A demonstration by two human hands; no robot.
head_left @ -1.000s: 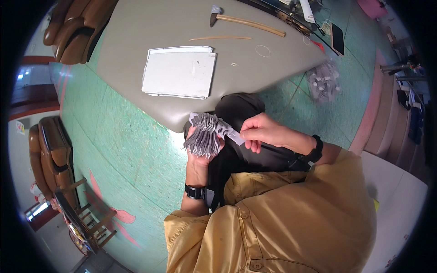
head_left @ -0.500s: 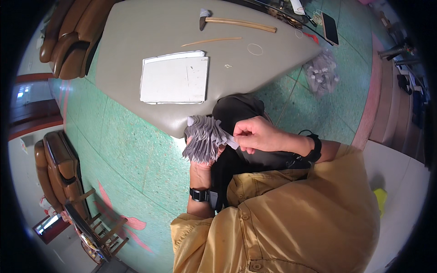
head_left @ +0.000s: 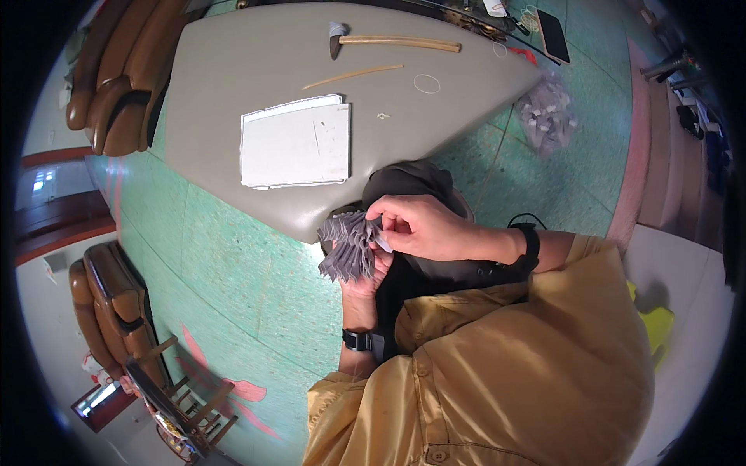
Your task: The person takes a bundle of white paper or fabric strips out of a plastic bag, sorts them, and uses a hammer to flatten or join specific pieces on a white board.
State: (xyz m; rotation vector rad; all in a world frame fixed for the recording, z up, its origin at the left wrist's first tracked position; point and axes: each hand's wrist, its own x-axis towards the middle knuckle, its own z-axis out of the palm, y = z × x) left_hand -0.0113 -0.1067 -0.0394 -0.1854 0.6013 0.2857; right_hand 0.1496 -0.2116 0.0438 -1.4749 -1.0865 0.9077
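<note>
A fanned bundle of grey, pleated strips, paper or cloth I cannot tell, sits in my left hand. Its fingers are mostly hidden behind the strips, with the palm side showing below and to the right. My right hand is at the bundle's right edge, thumb and fingers pinched on a pale strip end. Both hands are over my dark-clad knee, just in front of the grey padded table's near corner.
On the grey padded table lie a stack of white sheets, a thin wooden stick, a wooden-handled hammer and a loose rubber band. A clear bag of grey pieces rests on the green floor at right.
My right hand has moved left, closer against the bundle; the strip that stuck out to the right now shows only a short end. The bundle has shifted slightly down and right.
</note>
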